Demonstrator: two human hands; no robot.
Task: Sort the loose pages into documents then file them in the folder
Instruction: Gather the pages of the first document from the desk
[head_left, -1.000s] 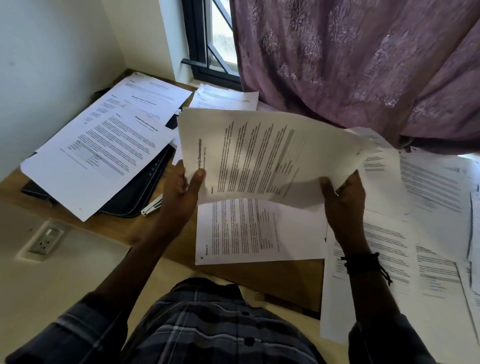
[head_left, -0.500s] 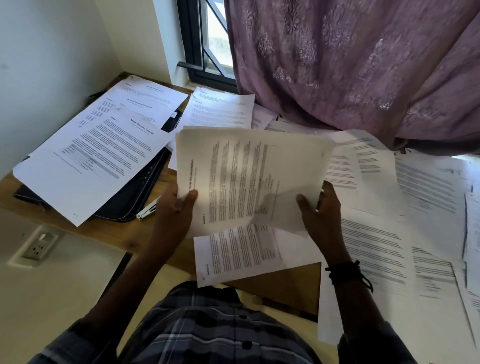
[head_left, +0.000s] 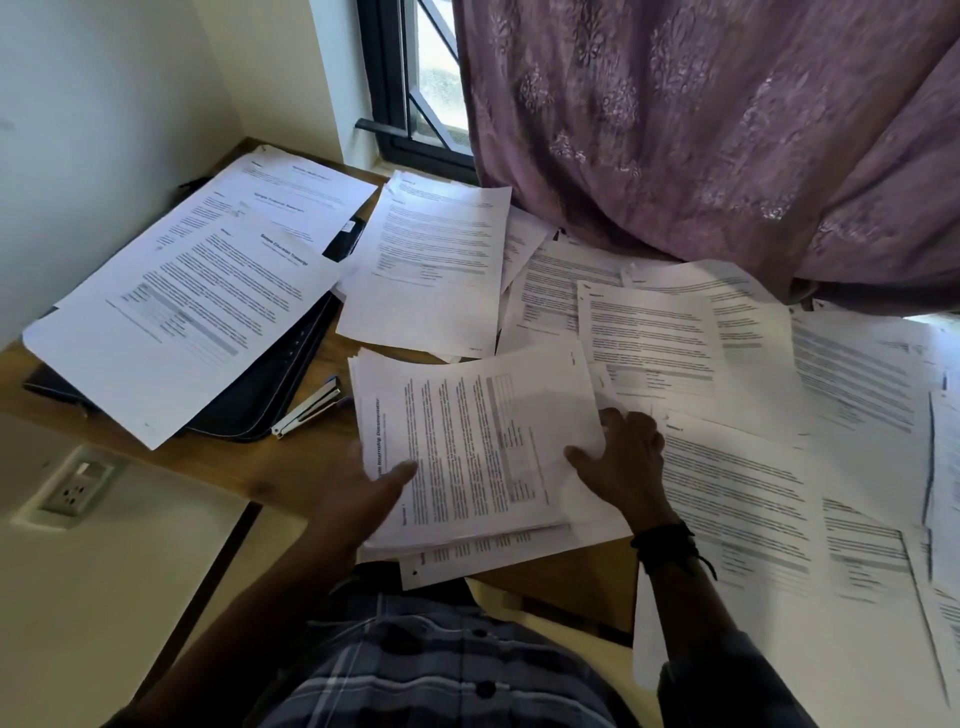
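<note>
Curtain at one o'clock is mauve, floral; folder at nine seems black; pages white; shirt at six grey-blue plaid.

Found a pale, bare wall filling the upper left of the frame, meeting a second pale wall at a corner. Saw a dark-framed window at top centre, crossed by slanted bars, with bright daylight behind. Noted a purple patterned curtain hanging across the upper right and sagging low toward a brown wooden table stretching from mid-left toward the right. Spotted a white power socket set in a cream surface at lower left. Caught a patch of glare at the right edge, just under the curtain.
</note>
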